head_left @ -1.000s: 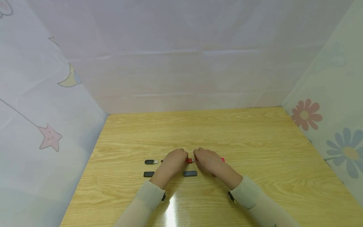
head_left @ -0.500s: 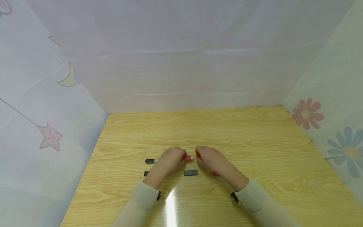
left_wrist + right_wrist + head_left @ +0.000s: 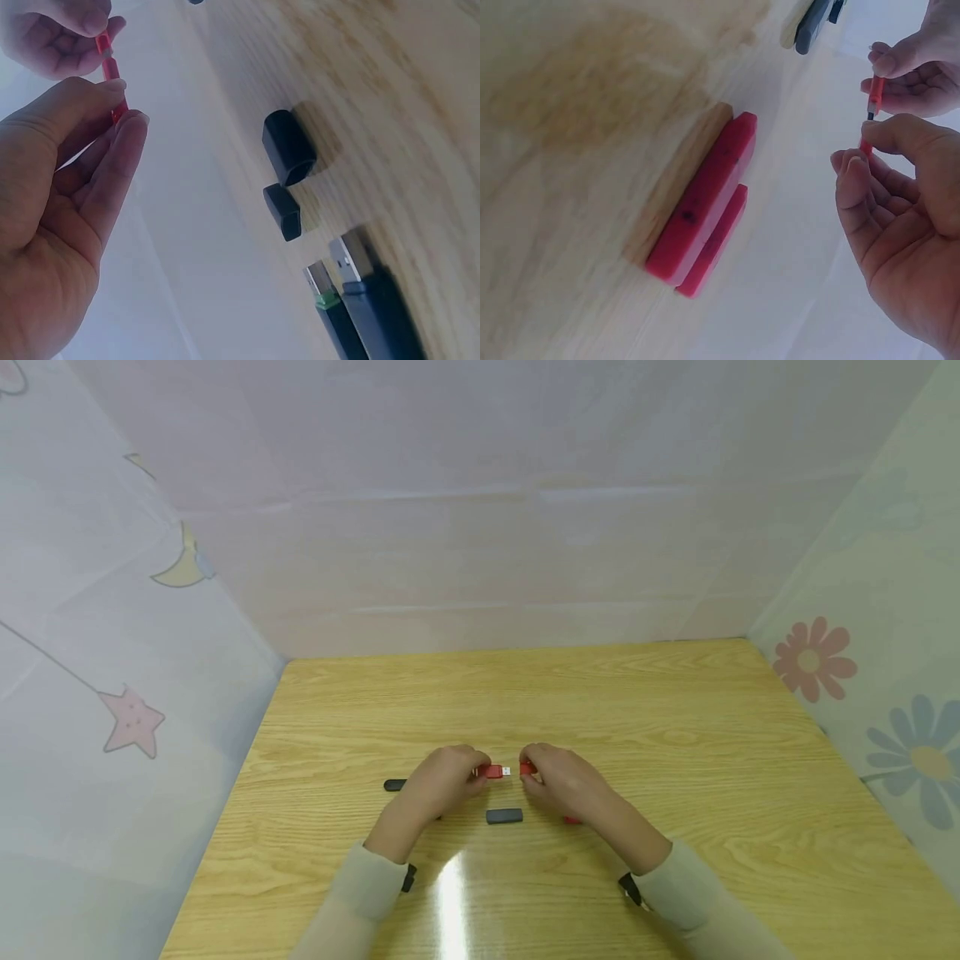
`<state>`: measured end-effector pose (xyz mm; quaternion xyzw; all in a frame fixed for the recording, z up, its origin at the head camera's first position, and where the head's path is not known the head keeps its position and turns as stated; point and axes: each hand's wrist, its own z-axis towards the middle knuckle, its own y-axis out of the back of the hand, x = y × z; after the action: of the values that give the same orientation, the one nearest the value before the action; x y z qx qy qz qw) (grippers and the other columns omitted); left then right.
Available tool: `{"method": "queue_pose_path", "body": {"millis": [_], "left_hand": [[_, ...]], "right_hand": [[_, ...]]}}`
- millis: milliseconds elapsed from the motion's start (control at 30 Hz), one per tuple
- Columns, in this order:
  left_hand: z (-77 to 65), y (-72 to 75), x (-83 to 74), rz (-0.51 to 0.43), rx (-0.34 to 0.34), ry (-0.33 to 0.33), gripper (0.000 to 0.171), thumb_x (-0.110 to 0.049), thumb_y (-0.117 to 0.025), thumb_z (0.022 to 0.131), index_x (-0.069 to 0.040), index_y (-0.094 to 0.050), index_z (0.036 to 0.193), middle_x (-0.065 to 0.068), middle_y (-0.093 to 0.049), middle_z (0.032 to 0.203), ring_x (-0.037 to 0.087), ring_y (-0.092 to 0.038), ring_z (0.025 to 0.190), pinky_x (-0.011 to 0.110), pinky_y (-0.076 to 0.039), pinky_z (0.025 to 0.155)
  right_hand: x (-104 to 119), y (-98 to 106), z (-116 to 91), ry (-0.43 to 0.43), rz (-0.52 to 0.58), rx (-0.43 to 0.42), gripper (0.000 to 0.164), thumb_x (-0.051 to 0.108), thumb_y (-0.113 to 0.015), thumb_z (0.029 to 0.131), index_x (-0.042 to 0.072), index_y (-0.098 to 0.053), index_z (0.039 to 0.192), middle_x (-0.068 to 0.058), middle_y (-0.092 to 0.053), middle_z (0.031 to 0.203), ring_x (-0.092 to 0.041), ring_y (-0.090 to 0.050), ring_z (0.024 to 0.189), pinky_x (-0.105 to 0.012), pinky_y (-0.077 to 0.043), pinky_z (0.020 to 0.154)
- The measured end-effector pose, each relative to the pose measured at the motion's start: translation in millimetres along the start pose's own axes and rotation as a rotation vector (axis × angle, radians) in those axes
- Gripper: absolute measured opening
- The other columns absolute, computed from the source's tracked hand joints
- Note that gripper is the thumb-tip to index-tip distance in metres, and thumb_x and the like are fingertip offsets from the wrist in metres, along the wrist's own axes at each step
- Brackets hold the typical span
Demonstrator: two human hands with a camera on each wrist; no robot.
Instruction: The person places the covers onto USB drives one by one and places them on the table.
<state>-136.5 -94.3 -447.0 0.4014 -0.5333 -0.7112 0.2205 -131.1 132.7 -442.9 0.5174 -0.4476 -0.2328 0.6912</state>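
Observation:
My left hand [image 3: 442, 781] pinches a red USB flash drive [image 3: 491, 772] between thumb and fingertips, its bare metal plug pointing right. Facing it, my right hand [image 3: 564, 781] pinches a small red cap [image 3: 528, 768]. In the head view a short gap separates plug and cap. The left wrist view has the red drive [image 3: 111, 69] nearly in line with the cap between both hands' fingertips. A dark grey flash drive [image 3: 504, 816] lies on the table just in front of the hands.
Two dark flash drives [image 3: 379, 307] with bare plugs lie below my left hand, near two loose black caps [image 3: 289, 148]. Two red flash drives [image 3: 705, 202] lie side by side near my right hand. Printed cloth [image 3: 480, 560] walls surround the wooden table [image 3: 517, 693].
Both hands have moved slightly up in the head view with the red drive and cap, which now show more clearly. The plug and cap stand apart, and the left hand has shifted a little left.

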Motion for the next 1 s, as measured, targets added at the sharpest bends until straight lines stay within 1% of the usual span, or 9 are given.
{"method": "queue_pose_path", "body": {"millis": [233, 400, 600, 767, 1000], "left_hand": [[-1.6, 4.6, -3.8, -0.011, -0.008, 0.006, 0.01, -0.014, -0.074, 0.092, -0.012, -0.075, 0.102, -0.004, -0.07, 0.087, 0.006, -0.053, 0.068, 0.02, -0.046, 0.062], [-2.0, 6.5, -6.2, 0.005, -0.024, -0.013, 0.014, -0.014, -0.075, 0.092, -0.011, -0.075, 0.105, -0.003, -0.071, 0.09, 0.004, -0.054, 0.07, 0.019, -0.047, 0.063], [-2.8, 9.5, -10.0, 0.013, -0.021, -0.01, 0.016, -0.014, -0.075, 0.092, -0.01, -0.074, 0.107, -0.003, -0.07, 0.092, 0.005, -0.055, 0.072, 0.019, -0.048, 0.064], [-3.8, 10.8, -12.0, 0.015, -0.031, -0.016, 0.016, -0.013, -0.076, 0.091, -0.009, -0.074, 0.107, -0.002, -0.07, 0.091, 0.005, -0.056, 0.072, 0.02, -0.049, 0.065], [-3.6, 10.6, -13.4, 0.019, -0.036, -0.008, 0.013, -0.013, -0.074, 0.092, -0.01, -0.074, 0.105, -0.002, -0.071, 0.091, 0.006, -0.055, 0.072, 0.02, -0.049, 0.064]], "right_hand": [[-2.7, -3.3, -2.7, 0.061, -0.001, -0.064, 0.011, 0.012, -0.07, 0.094, 0.009, -0.063, 0.102, 0.001, -0.064, 0.094, -0.008, -0.054, 0.074, -0.024, -0.047, 0.064], [-2.3, -4.1, -3.6, 0.068, 0.003, -0.085, 0.014, 0.014, -0.071, 0.093, 0.008, -0.064, 0.104, 0.0, -0.065, 0.095, -0.008, -0.054, 0.073, -0.023, -0.047, 0.063], [-2.1, -4.8, -4.4, 0.072, 0.02, -0.109, 0.015, 0.014, -0.073, 0.092, 0.009, -0.065, 0.103, -0.001, -0.066, 0.095, -0.007, -0.053, 0.071, -0.022, -0.047, 0.062], [-3.2, -6.2, -4.5, 0.083, 0.022, -0.126, 0.015, 0.013, -0.074, 0.092, 0.009, -0.065, 0.103, -0.001, -0.066, 0.095, -0.008, -0.055, 0.072, -0.022, -0.047, 0.062], [-3.1, -7.5, -4.6, 0.107, 0.034, -0.148, 0.016, 0.014, -0.074, 0.092, 0.009, -0.065, 0.104, -0.001, -0.066, 0.095, -0.008, -0.057, 0.074, -0.022, -0.049, 0.062]]}}
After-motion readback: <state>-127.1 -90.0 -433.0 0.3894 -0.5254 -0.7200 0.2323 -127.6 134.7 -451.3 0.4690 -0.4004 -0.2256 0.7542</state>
